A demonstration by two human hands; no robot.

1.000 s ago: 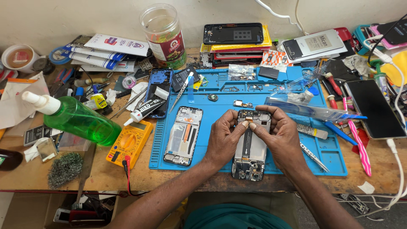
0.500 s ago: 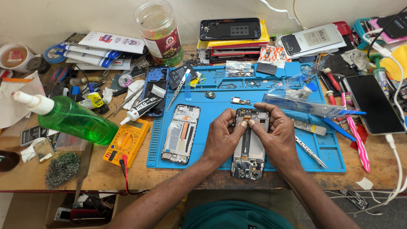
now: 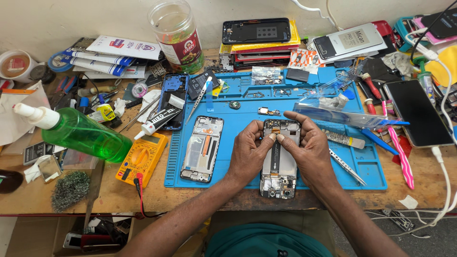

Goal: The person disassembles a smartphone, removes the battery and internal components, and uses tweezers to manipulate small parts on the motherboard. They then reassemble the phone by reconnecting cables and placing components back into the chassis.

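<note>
Both forearms come up from the near edge and meet over an opened phone (image 3: pixel 280 164) that lies lengthwise on the blue mat (image 3: pixel 371 173), near its near edge and right of centre. The left hand (image 3: pixel 247 152) lies palm down along the phone's left side, its fingers curled around that edge and its thumb (image 3: pixel 267 139) stretched across the exposed insides. The right hand (image 3: pixel 309 147) mirrors it on the right side, its fingers bent over the far corner and its thumb tip (image 3: pixel 282 138) touching the left thumb tip in the upper middle of the phone. Both hands are closed on the phone, pinning it to the mat; whether the thumbs pinch a small part between them cannot be told.

One second frame (image 3: pixel 203 148), also opened, lies just left of the left hand on the mat. One green bottle (image 3: pixel 76 133) lies on its side at the far left, and one yellow multimeter (image 3: pixel 143 157) sits between it and the mat. One clear jar (image 3: pixel 175 35) stands at the far side. Two pairs of tweezers show: one (image 3: pixel 200 99) left of the mat's far part, one (image 3: pixel 347 166) just right of the right hand. One dark phone (image 3: pixel 416 113) lies at the right, screen up.
</note>
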